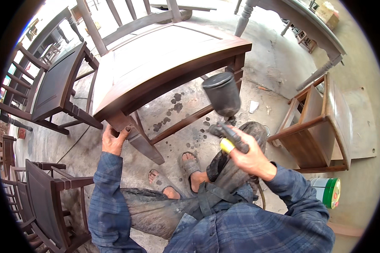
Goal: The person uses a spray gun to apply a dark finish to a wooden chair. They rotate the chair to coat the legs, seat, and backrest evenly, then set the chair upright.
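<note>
My left hand [113, 141] grips the front leg of a brown wooden chair [164, 63], right under the corner of its seat. My right hand [250, 157] holds a spray gun [226, 126] with a dark cup on top and a yellow part by my fingers; its nozzle points left toward the chair's lower rails. My legs in stained trousers and my sandalled feet [185, 168] rest on the concrete floor below the chair.
More dark chairs stand at the left [55, 88] and lower left [42, 202]. A small wooden stand [321, 122] sits at the right, with a green-and-white can [327, 192] below it. A grey table with turned legs [308, 25] spans the upper right. Dark drips spot the floor.
</note>
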A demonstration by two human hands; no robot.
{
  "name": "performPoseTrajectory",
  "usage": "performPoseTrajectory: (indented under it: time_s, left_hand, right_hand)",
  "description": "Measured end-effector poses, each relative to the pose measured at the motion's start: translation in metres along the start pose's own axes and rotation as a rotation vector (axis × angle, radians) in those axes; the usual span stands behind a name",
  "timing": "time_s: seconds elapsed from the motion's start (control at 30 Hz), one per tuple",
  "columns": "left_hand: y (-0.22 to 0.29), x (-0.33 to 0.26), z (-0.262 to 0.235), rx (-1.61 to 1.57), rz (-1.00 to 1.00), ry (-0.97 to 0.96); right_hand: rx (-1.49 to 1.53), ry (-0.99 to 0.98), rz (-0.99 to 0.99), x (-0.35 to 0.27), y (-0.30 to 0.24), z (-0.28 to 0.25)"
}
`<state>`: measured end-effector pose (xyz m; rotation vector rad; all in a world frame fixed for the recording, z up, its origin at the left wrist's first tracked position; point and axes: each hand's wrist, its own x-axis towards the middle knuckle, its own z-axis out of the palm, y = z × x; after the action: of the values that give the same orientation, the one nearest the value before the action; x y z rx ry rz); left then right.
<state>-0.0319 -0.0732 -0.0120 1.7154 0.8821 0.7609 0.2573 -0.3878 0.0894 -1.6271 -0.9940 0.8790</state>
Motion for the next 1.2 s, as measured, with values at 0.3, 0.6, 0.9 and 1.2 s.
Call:
performPoseTrajectory:
  time_s: [0.3, 0.6, 0.9, 1.2]
  left_hand:
    - [-0.001, -0.001, 0.0, 0.021, 0.005, 0.012]
    - [-0.001, -0.006, 0.001, 0.022, 0.014, 0.047]
    - [0.023, -0.006, 0.005, -0.019, -0.057, 0.031]
    - [0.003, 0.0, 0.005, -0.118, -0.01, -0.013]
  right_hand:
    - [-0.305, 0.262, -0.008, 0.007, 0.003, -0.062]
    - [-0.174, 0.16, 0.023, -0.003, 0.002, -0.031]
    - [0.093, -0.136, 0.018, -0.014, -0.007, 0.037]
    - [0.099, -0.201, -0.043, -0.005, -0.009, 0.058]
